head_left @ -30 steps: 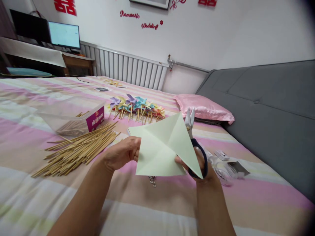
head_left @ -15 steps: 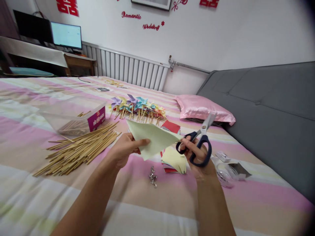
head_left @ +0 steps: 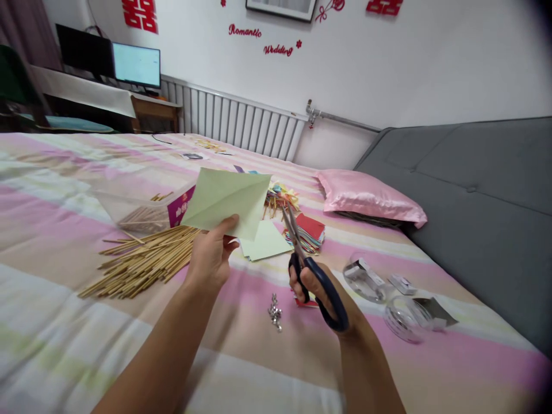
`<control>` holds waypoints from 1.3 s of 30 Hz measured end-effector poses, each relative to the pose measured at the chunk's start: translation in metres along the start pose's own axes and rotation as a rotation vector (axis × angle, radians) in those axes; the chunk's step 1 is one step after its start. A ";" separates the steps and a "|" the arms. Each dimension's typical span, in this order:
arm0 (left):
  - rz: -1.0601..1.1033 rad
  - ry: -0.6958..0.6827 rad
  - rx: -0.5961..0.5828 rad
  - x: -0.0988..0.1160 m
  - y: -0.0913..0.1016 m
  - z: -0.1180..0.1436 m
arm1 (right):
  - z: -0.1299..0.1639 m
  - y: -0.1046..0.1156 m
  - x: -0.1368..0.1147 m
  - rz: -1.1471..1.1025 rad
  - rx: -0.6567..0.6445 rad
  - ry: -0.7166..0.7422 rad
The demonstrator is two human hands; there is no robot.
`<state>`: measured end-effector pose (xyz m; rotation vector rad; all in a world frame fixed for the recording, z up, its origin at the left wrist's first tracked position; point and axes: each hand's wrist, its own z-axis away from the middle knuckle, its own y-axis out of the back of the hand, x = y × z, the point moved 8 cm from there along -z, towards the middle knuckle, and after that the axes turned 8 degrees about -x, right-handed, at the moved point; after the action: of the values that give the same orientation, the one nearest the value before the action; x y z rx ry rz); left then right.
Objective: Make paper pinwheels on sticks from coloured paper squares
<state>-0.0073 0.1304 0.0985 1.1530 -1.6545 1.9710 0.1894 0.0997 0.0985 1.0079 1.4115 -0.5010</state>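
Two hands at work above a striped bed (head_left: 64, 322).

Left hand (head_left: 211, 259): grip pinching the near edge of a pale green paper sheet (head_left: 226, 201), thumb on the upper face, fingers beneath. The sheet is held raised in the air, centre-left, tilted and creased along a fold.

Right hand (head_left: 319, 290): grip closed through the dark blue handles of the scissors (head_left: 308, 261). The blades point away and up toward the sheet's right corner, nearly together; whether they touch the paper cannot be told.

Handling, by judgement: the sheet looks light, thin and limp, likely to sag or crease; best held near an edge close to the fold, clear of the blades. The scissors look stiff and sharp-tipped, best held by the loops.

On the bed:
- loose bamboo sticks (head_left: 142, 261), left, near
- clear plastic box (head_left: 146, 207) with a purple label, more sticks inside, just beyond
- second green sheet (head_left: 265, 241), lying flat under the raised one
- stack of coloured paper (head_left: 308, 233), red on top
- paper pinwheels (head_left: 282, 198), far, partly hidden
- small metal pins (head_left: 275, 313), near, between the hands
- clear round containers (head_left: 383, 299), right
- pink pillow (head_left: 371, 198), far right
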 end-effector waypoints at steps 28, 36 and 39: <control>-0.033 0.065 0.023 -0.010 0.002 0.005 | -0.010 -0.043 0.023 0.140 -0.259 -0.149; -0.031 0.059 0.034 -0.013 0.002 0.006 | -0.010 -0.043 0.022 0.167 -0.232 -0.152; -0.030 0.057 0.037 -0.012 0.002 0.007 | -0.011 -0.044 0.022 0.171 -0.239 -0.147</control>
<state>0.0011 0.1264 0.0882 1.1174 -1.5701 2.0054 0.1506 0.0911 0.0672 0.8707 1.2097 -0.2675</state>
